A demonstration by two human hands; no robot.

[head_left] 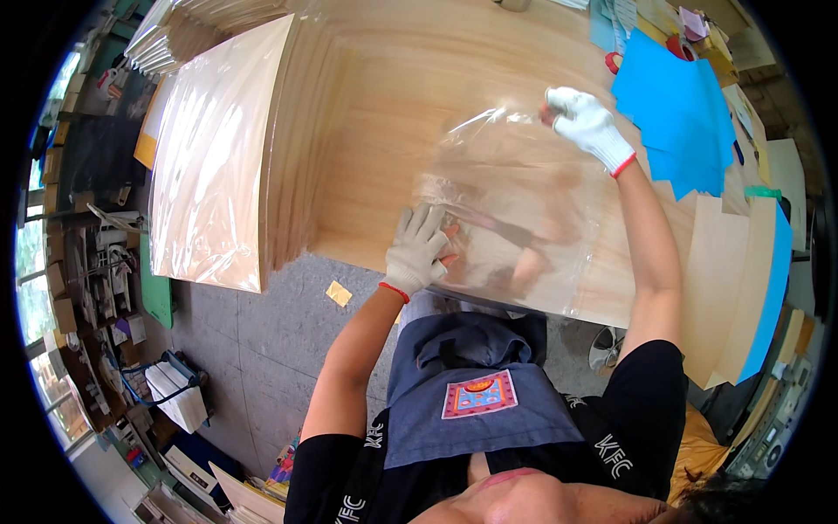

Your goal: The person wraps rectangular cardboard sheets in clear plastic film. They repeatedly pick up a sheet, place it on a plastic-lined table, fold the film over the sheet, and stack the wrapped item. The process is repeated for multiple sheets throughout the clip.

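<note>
A clear plastic bag (524,223) lies spread over the pale wooden tabletop in front of me, shiny and wrinkled. My right hand (587,127), in a white knit glove with a red cuff and bare fingertips, is closed at the bag's far right part, fingers curled in a pinch. At the bag's left side, my left hand (417,248) rests in a matching glove, its fingers outstretched and slightly apart, touching the film near the table's front edge. To its left stands a tall stack of film-wrapped wooden boards (214,157), the top one facing up.
Blue sheets (676,113) lie at the far right, with a red tape roll (614,62) beside them. Pale boards with a blue edge (738,288) stand at the right. More wrapped boards (179,35) are at the back left. A yellow scrap (339,293) lies on the grey floor.
</note>
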